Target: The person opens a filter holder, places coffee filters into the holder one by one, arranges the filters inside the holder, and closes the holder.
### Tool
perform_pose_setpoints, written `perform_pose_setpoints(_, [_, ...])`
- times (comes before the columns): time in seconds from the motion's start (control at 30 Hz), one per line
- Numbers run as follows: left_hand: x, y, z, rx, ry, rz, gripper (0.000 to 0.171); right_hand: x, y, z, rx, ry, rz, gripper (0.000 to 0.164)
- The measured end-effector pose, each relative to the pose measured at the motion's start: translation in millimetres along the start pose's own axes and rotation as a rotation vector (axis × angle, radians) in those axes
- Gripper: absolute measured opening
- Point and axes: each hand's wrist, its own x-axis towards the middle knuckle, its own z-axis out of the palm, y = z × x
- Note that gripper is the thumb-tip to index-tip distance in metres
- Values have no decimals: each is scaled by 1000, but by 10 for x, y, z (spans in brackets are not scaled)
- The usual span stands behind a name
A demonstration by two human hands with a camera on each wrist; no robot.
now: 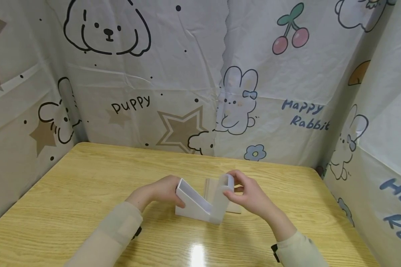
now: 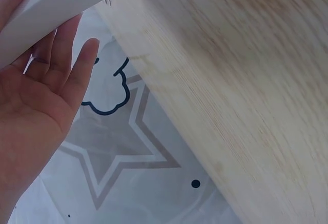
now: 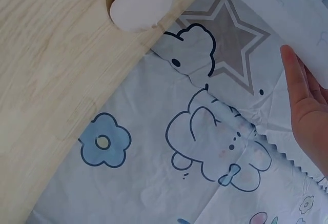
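A white open-topped holder [image 1: 192, 203] with a deep V-shaped dip in its side stands near the middle of the table. My left hand [image 1: 167, 191] grips its taller left end, thumb on the near side. At the other end, my right hand [image 1: 245, 191] pinches the rounded top of the paler upright part [image 1: 218, 204]. In the left wrist view, the holder's white wall [image 2: 66, 6] lies across the fingers of my left hand [image 2: 43, 96]. The right wrist view has my right hand [image 3: 310, 111] against a whitish panel [image 3: 292, 21]; some fingertips are hidden.
Behind the holder lies a flat beige piece [image 1: 234, 207], partly covered by it; its rounded end [image 3: 143, 8] appears in the right wrist view. The wood-grain table [image 1: 103, 178] is bordered by a printed cloth [image 1: 173, 74] at the back and sides.
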Motion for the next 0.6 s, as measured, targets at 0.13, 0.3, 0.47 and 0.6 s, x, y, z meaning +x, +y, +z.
perform_pose_setpoints(0.13, [-25,-23,-21,-2,1,9,36,-38,15,-56,6,-1,21,35])
perform_pose_setpoints(0.3, [-50,-35,-39,-3,3,4,37,-86,54,-115,25,-12,41,37])
perform_pose_setpoints(0.47, [-69,-44,-55,-1,9,-21,38,-119,102,-146,38,-28,52,37])
perform_pose_setpoints(0.6, [-88,-69,-76,-6,10,-16,39,-144,137,-170,35,-34,55,36])
